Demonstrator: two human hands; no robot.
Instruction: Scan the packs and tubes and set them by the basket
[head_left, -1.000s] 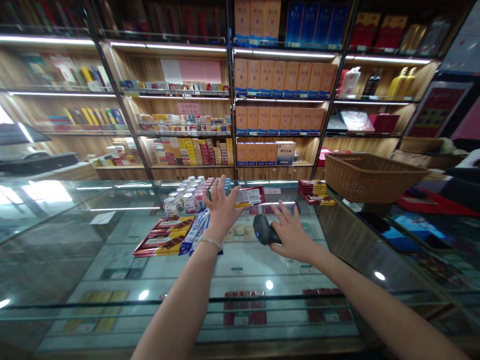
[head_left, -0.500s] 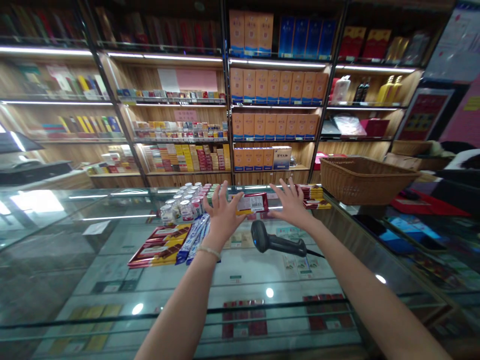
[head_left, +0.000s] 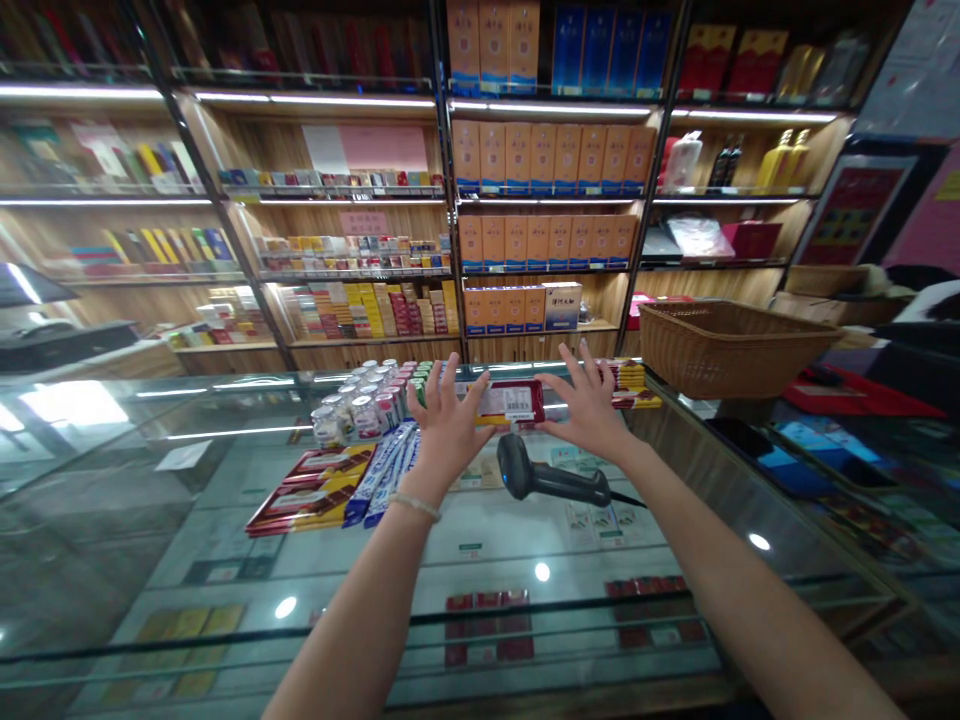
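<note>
Glass counter (head_left: 585,562) nearest, then a scanner (head_left: 562,483); beyond, left hand (head_left: 447,428) and right hand (head_left: 597,416), fingers spread, a chocolate bar (head_left: 514,399) between them, contact unclear. Probably light, slick-wrapped, snappable: best held by both ends.

Between my left grip (head_left: 448,425) and right grip (head_left: 589,410), a wrapped packet (head_left: 517,402) lies toward the far side of the table (head_left: 514,540); whether the left one touches it, I can't quite tell from here. Nearer me lies a scanner (head_left: 555,482), head to the left, its cable (head_left: 626,499) trailing right. Left of my left grip rest long bars (head_left: 384,475), with flat packs (head_left: 311,490) beyond them to the left and a cluster of small containers (head_left: 364,408) behind. A stack of packets (head_left: 634,378) sits just behind and right of my right grip, a basket (head_left: 739,348) further right. Shelves (head_left: 255,120) holding boxes (head_left: 551,157) stand behind the table.
</note>
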